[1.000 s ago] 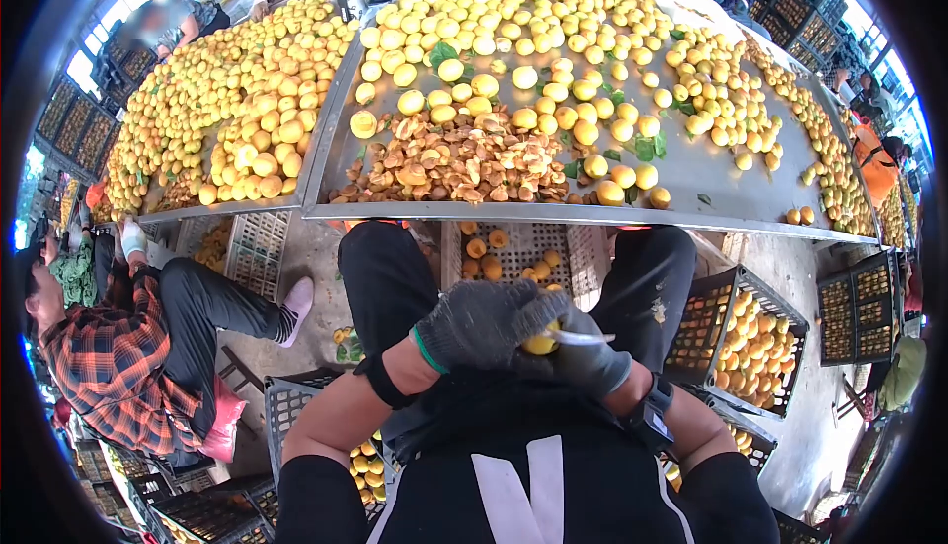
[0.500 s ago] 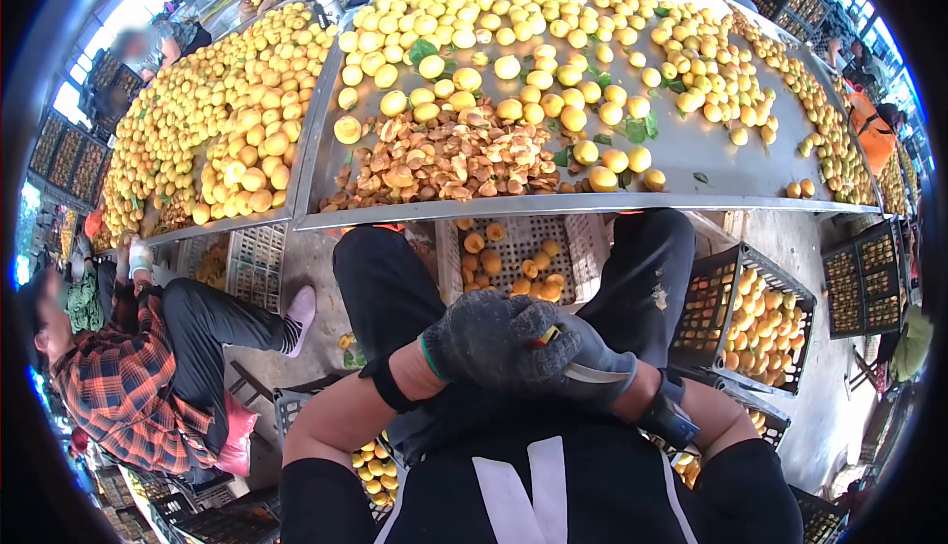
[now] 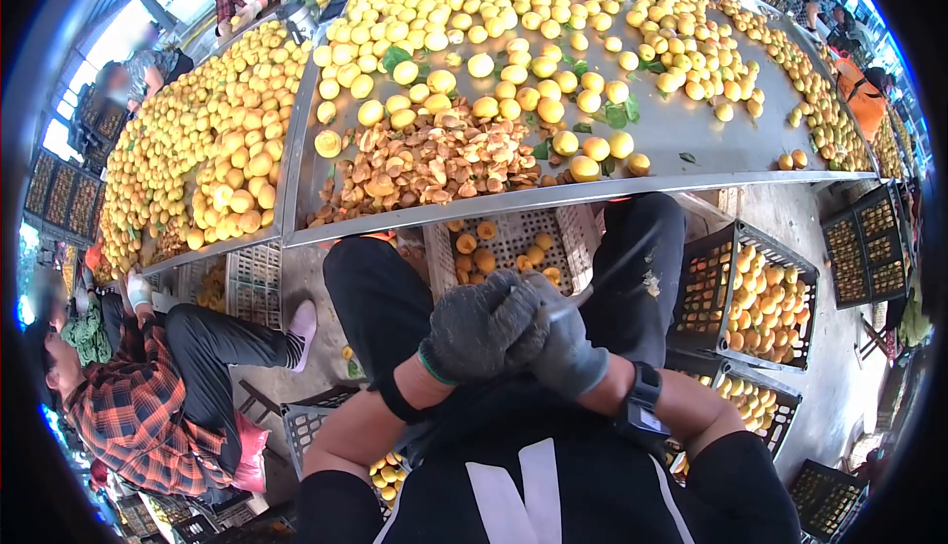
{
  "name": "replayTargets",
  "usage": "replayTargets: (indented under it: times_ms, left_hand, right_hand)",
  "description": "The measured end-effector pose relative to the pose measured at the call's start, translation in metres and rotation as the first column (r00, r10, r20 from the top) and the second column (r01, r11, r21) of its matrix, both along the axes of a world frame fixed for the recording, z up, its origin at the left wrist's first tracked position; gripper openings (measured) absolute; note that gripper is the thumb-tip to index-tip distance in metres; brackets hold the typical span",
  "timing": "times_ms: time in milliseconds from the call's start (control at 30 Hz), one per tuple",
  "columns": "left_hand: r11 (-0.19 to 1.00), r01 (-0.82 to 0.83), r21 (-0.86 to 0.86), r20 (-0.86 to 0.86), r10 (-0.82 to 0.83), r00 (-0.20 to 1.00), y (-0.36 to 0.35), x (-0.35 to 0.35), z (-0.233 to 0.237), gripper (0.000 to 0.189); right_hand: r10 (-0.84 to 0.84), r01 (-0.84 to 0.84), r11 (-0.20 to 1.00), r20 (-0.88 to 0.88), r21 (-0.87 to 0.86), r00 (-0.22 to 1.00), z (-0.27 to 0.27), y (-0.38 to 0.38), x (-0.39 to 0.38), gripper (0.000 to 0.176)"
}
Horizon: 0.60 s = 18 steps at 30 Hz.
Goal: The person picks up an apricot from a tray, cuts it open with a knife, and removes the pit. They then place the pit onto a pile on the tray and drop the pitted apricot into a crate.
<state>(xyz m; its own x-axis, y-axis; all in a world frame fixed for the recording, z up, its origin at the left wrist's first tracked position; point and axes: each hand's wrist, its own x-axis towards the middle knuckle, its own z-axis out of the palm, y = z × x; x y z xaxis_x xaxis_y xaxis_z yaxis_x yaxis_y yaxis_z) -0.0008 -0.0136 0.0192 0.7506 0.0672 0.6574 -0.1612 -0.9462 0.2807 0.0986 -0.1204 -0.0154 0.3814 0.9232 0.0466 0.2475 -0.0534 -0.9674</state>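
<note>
Stacked crates, metal tables and heaped fruit show a fruit-processing workshop.

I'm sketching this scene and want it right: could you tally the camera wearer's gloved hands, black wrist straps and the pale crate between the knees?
Left gloved hand and right gloved hand: 2
Left strap and right strap: 2
Pale crate: 1
Total: 5

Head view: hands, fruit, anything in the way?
Left hand and right hand pressed together. Thin blade juts beyond them. Grip contents hidden. Table edge stands between hands and cut fruit.
</note>
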Motion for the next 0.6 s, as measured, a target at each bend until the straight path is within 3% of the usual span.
replayTargets:
  times_ms: [67,100,133,167,200,267,300,333,367,400,433,467,500,533,600]
  left_hand:
    - [0.979,-0.135,-0.155,0.062,0.146,0.987,-0.005,0.006,-0.015,0.029]
    - [0.979,-0.131,-0.159,0.05,0.14,0.989,-0.008,0.008,-0.021,0.029]
    - [0.95,-0.193,-0.247,0.054,0.212,0.976,-0.007,0.014,-0.026,0.026]
    - [0.91,-0.247,-0.333,0.055,0.28,0.958,-0.006,0.019,-0.029,0.023]
    - [0.91,-0.241,-0.336,0.054,0.274,0.96,-0.01,0.02,-0.034,0.023]
    - [0.758,-0.302,-0.578,-0.07,0.323,0.944,-0.007,0.024,-0.044,0.021]
    - [0.794,-0.349,-0.497,-0.042,0.38,0.924,-0.005,0.026,-0.05,0.025]
    - [0.8,-0.343,-0.491,-0.031,0.378,0.925,-0.002,0.024,-0.053,0.025]
    - [0.803,-0.32,-0.503,-0.091,0.318,0.944,0.0,0.017,-0.045,0.03]
    - [0.802,-0.299,-0.517,-0.15,0.259,0.954,0.003,0.011,-0.034,0.034]
    - [0.801,-0.302,-0.517,-0.15,0.262,0.953,0.005,0.006,-0.022,0.034]
    - [0.908,-0.215,-0.36,-0.178,0.16,0.971,0.007,0.002,-0.006,0.04]
    - [0.974,-0.111,-0.195,-0.223,0.067,0.973,0.01,-0.001,0.004,0.045]
    - [0.974,-0.121,-0.194,-0.223,0.076,0.972,0.015,0.0,0.008,0.045]
    - [0.987,0.15,-0.062,-0.093,-0.156,0.983,0.024,0.003,0.016,0.058]
  right_hand:
    - [-0.157,0.107,0.981,0.342,0.161,0.927,-0.013,0.005,-0.001,0.016]
    - [-0.161,0.115,0.981,0.333,0.154,0.929,-0.014,0.006,-0.004,0.016]
    - [-0.24,0.237,0.971,0.087,0.041,0.967,-0.013,0.013,-0.003,0.017]
    - [-0.336,0.325,0.941,-0.15,-0.096,0.93,-0.01,0.017,-0.001,0.018]
    - [-0.342,0.33,0.939,-0.149,-0.1,0.928,-0.024,0.019,-0.002,0.018]
    - [-0.461,0.461,0.885,-0.01,0.06,0.887,-0.044,0.036,0.004,0.018]
    - [-0.475,0.388,0.876,0.378,0.287,0.795,-0.039,0.036,0.009,0.018]
    - [-0.481,0.388,0.872,0.379,0.299,0.79,-0.03,0.034,0.015,0.018]
    - [-0.332,0.326,0.942,-0.083,-0.076,0.94,0.0,0.029,0.016,0.019]
    - [-0.261,0.055,0.932,-0.559,-0.358,0.787,0.015,0.025,0.019,0.02]
    - [0.065,-0.076,0.994,-0.126,-0.082,0.99,-0.002,0.01,0.028,0.031]
    - [0.068,-0.079,0.993,-0.127,-0.083,0.99,0.0,0.008,0.031,0.031]
    - [0.185,-0.188,0.978,0.044,0.092,0.982,0.004,0.007,0.033,0.036]
    - [0.263,-0.317,0.916,0.229,0.244,0.937,0.007,0.008,0.035,0.042]
    - [0.277,-0.333,0.897,0.215,0.292,0.936,0.006,0.008,0.028,0.052]
